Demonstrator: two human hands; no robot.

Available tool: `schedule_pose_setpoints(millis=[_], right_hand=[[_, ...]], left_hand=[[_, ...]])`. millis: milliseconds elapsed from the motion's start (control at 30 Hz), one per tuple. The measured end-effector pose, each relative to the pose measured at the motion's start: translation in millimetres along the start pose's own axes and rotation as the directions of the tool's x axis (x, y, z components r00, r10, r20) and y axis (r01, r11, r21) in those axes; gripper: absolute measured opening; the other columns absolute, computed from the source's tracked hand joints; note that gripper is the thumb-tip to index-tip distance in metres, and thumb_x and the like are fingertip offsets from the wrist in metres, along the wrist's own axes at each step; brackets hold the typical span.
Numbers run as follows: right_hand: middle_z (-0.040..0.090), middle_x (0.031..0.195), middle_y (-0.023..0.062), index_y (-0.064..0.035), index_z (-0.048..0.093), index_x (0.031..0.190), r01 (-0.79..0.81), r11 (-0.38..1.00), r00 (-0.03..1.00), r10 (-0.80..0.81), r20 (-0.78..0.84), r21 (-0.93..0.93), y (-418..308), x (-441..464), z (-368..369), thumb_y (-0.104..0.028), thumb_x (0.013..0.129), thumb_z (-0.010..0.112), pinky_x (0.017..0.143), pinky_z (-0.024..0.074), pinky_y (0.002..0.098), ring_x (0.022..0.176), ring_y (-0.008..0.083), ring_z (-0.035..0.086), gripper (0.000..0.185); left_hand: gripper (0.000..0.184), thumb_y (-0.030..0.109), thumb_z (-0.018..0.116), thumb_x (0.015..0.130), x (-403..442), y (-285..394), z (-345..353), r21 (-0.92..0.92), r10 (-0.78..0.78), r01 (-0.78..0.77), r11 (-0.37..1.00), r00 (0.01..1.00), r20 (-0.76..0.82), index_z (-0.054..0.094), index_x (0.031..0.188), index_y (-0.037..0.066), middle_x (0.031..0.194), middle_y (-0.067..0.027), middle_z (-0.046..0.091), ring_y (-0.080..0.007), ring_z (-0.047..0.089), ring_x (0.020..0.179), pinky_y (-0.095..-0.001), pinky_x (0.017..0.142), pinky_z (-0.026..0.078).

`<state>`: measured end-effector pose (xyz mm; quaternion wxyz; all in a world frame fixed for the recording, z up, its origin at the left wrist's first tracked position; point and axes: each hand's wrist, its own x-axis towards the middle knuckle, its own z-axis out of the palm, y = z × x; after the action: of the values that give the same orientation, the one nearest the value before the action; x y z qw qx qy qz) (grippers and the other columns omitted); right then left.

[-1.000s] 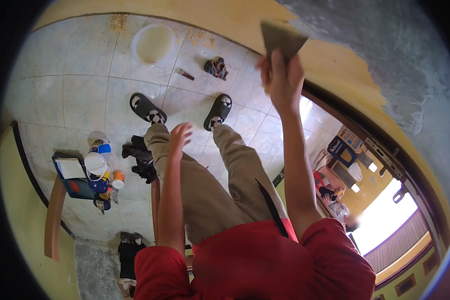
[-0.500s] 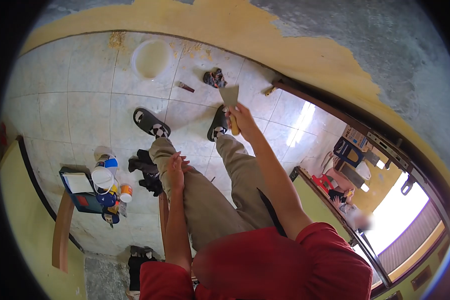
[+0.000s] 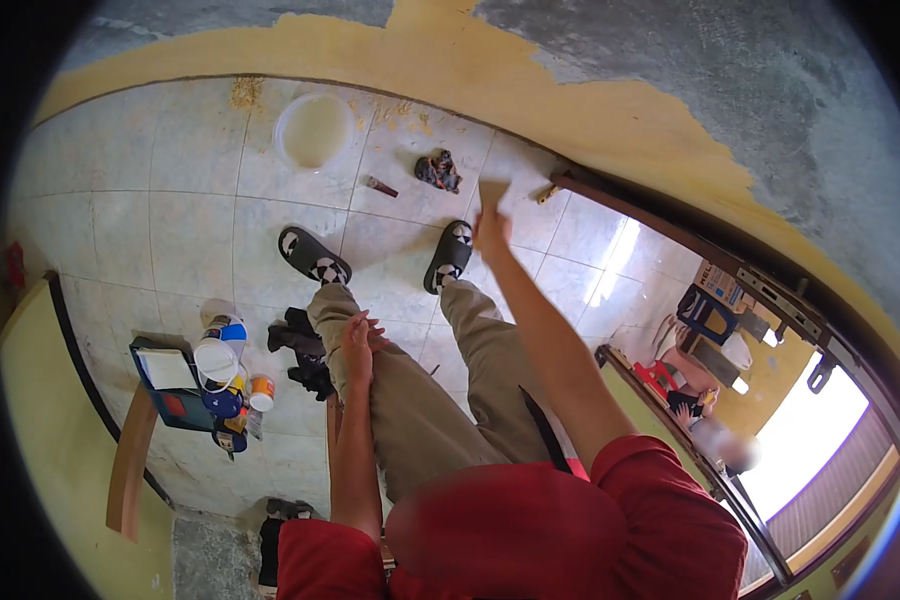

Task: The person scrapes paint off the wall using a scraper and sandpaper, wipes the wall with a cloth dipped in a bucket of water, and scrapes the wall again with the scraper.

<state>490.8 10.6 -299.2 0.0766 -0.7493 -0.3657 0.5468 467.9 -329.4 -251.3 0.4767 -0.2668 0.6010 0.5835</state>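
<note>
My right hand (image 3: 491, 234) is closed around the handle of a putty knife (image 3: 492, 193), whose wide flat blade points toward the wall. The handle is mostly hidden by the fingers, and the blade is a little blurred. My left hand (image 3: 358, 345) lies on my left trouser leg by the knee, fingers stretched out and holding nothing. Beyond the feet rises the wall (image 3: 440, 60), with yellow paint low down and bare grey patches above. A brush (image 3: 382, 187) and a crumpled dark rag (image 3: 438, 171) lie on the floor near the putty knife.
A tub of cloudy liquid (image 3: 315, 132) stands by the wall, among yellow paint flakes (image 3: 247, 93). Paint containers (image 3: 218, 358) and a blue case (image 3: 165, 370) sit at left. Another tool (image 3: 547, 194) lies near the door frame. A person (image 3: 710, 430) sits beyond the doorway.
My right hand has moved slightly right and down in view with the putty knife, and its grip has turned. My left hand stays on the leg. The whole view has shifted slightly.
</note>
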Motion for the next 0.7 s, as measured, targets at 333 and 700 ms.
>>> schedule_pose_setpoints(millis=[333,700], right_hand=[[0.053,0.059,0.0039,0.0021,0.056,0.082,0.707,0.692,0.628,-0.709,0.322,0.146,-165,-182,9,-0.02,0.1,0.045,0.043,0.0354,0.0243,0.045,0.0094,0.047,0.03],[0.052,0.052,0.0044,-0.0069,0.056,0.067,0.05,0.985,0.997,-0.039,0.074,-0.166,-24,-18,-24,-0.05,0.089,0.059,0.036,0.0391,0.0313,0.04,0.0157,0.051,0.049]], left_hand=[[0.028,0.021,0.048,0.097,3,-12,-5,0.044,0.016,-0.016,0.999,1.0,-0.002,0.055,0.121,0.008,0.103,-0.0067,0.061,-0.0168,0.063,0.087,-0.0337,0.068,0.058],[0.026,0.02,0.048,0.098,6,-4,-1,-0.048,-0.009,0.007,0.999,0.999,-0.037,0.056,0.119,0.008,0.098,-0.0051,0.06,-0.0169,0.062,0.084,-0.0326,0.066,0.059]])
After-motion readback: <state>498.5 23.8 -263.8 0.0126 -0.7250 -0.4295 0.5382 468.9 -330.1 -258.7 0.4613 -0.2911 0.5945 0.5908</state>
